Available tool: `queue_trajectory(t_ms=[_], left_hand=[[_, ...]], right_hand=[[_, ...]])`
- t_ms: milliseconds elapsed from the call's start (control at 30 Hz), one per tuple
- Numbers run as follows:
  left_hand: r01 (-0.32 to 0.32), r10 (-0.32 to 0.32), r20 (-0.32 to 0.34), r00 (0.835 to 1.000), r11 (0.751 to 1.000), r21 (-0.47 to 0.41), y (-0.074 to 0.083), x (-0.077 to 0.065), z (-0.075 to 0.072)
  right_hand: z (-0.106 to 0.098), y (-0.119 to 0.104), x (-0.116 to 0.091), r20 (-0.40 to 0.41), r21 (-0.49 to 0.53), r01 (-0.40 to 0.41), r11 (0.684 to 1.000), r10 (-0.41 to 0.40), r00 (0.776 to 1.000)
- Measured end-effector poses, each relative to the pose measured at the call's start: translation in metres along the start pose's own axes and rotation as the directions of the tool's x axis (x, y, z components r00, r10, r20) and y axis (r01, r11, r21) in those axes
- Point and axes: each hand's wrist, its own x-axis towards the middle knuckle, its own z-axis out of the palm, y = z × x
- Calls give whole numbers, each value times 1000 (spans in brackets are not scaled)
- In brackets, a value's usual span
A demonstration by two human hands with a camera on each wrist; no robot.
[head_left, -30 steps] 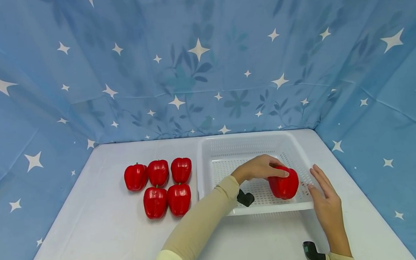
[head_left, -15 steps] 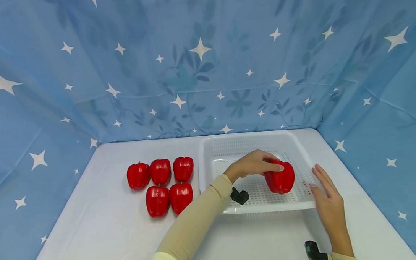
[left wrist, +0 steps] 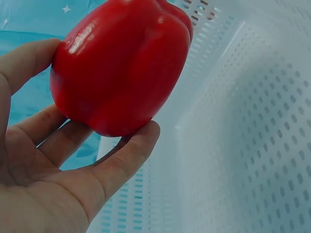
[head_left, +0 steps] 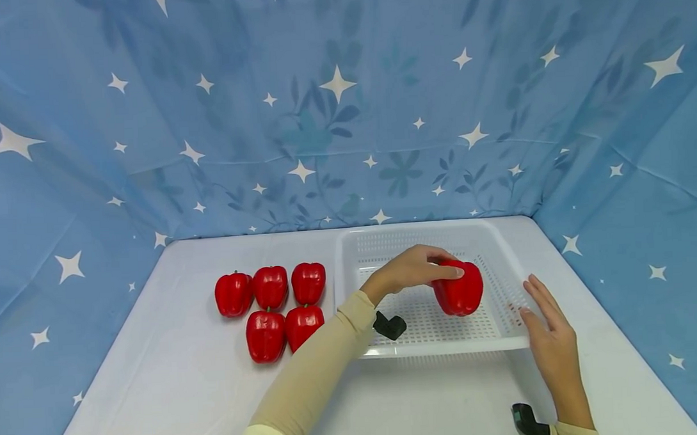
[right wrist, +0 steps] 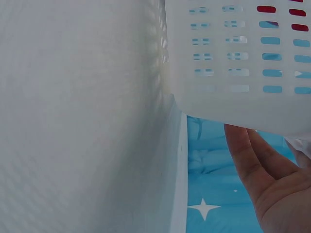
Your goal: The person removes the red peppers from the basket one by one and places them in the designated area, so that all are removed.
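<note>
In the head view my left hand (head_left: 407, 270) holds a glossy red bell pepper (head_left: 462, 293) over the inside of a white perforated basket (head_left: 445, 349). Up close in the left wrist view, thumb and fingertips pinch the pepper (left wrist: 121, 68) at one end, the slotted basket wall (left wrist: 233, 131) beside it. My right hand (head_left: 555, 348) rests at the basket's right rim, fingers fairly straight. From the right wrist, its fingertips (right wrist: 235, 133) meet the rim's edge, partly hidden behind it, and red shows through the slots.
Several more red bell peppers (head_left: 265, 336) stand grouped on the white table (head_left: 175, 377), left of the basket. Blue star-patterned cloth (head_left: 299, 117) surrounds the back and sides. A black device (head_left: 390, 325) at the left wrist overhangs the basket; another (head_left: 528, 422) sits by the right wrist.
My left hand has drawn the bell pepper leftward and slightly upward, away from the basket's right wall. The right hand keeps its place at the rim.
</note>
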Motion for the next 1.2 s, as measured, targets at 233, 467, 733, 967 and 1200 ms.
queue_trajectory(t_ms=[233, 467, 733, 967, 1200], left_hand=[[-7, 6, -18, 1000, 1000, -15, 2, -10, -11], [-14, 13, -44, 999, 1000, -17, 3, -21, -24], [-11, 10, -86, 996, 1000, -10, 3, -36, -37], [-2, -7, -115, 993, 997, -78, 0, -47, -49], [9, -37, -156, 987, 985, -173, -2, -60, -59]], right_hand=[[0, 2, 0, -4, 20, 10, 1000, -10, 1000], [1, 0, -1, -10, 24, 13, 1000, -13, 1000], [1, 0, -1, -8, 22, -5, 1000, 5, 1000], [1, -1, -1, -15, 9, -26, 1000, 26, 1000], [1, -1, 0, -13, 8, -6, 1000, 6, 1000]])
